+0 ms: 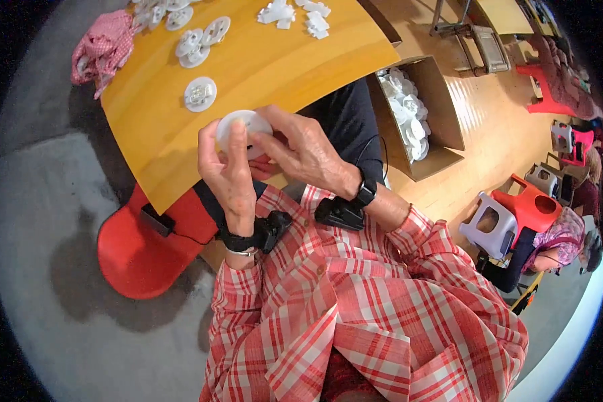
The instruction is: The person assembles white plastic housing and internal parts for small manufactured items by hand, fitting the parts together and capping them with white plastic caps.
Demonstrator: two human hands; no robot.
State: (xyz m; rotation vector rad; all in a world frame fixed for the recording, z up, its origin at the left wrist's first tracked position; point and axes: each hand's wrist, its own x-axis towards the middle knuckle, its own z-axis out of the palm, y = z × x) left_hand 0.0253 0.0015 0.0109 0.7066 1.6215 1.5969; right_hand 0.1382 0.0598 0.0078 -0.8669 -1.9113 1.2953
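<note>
A round white plastic disc (254,120) with small dark spots on its face is held up between my two hands, just above the near edge of the yellow table (288,70). My left hand (230,179) grips its left side, the thumb pressed on the face and the fingers behind it. My right hand (320,155) closes on the right side, with thumb and fingertips at the disc's face and rim. What lies under those fingertips is hidden. Beyond my hands, a similar white disc (200,94) with a raised centre lies on the table.
More white round parts (193,48) and flat white pieces (277,13) lie farther back. A pink checked cloth (105,50) hangs over the left corner. Right of my leg stands a cardboard box (452,124) of white parts. A red seat (137,261) is at left; a person (563,238) sits far right.
</note>
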